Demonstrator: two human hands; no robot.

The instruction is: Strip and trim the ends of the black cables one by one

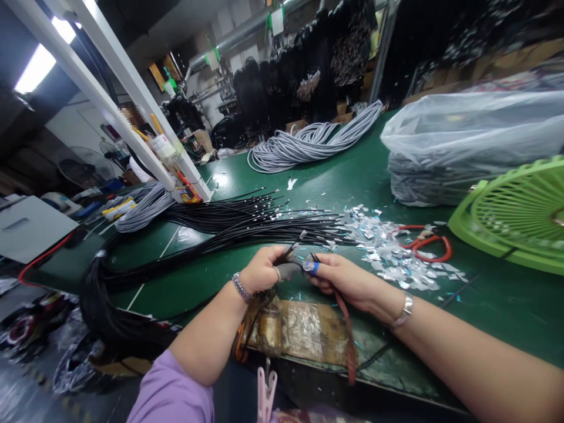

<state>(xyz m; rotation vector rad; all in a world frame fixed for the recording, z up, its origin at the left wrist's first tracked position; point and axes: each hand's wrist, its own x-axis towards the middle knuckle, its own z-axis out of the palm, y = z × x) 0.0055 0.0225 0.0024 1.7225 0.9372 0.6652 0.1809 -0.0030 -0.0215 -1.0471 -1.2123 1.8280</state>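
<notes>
Left hand [264,271] grips cable [293,247]; right hand [337,274] closed, contents unclear. Scraps [374,247] beside, bundle [220,243] left of red-handled tool [418,244]; completion undetermined.

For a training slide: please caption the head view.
Left hand and right hand close together above a green table, near black cables, white scraps and red-handled scissors.

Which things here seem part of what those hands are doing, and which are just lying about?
Apparently in use:
black cable end, in the left hand
black cable bundles
probably the white scraps

Apparently just lying about:
grey cable coil
green fan
pink clothespin
</notes>
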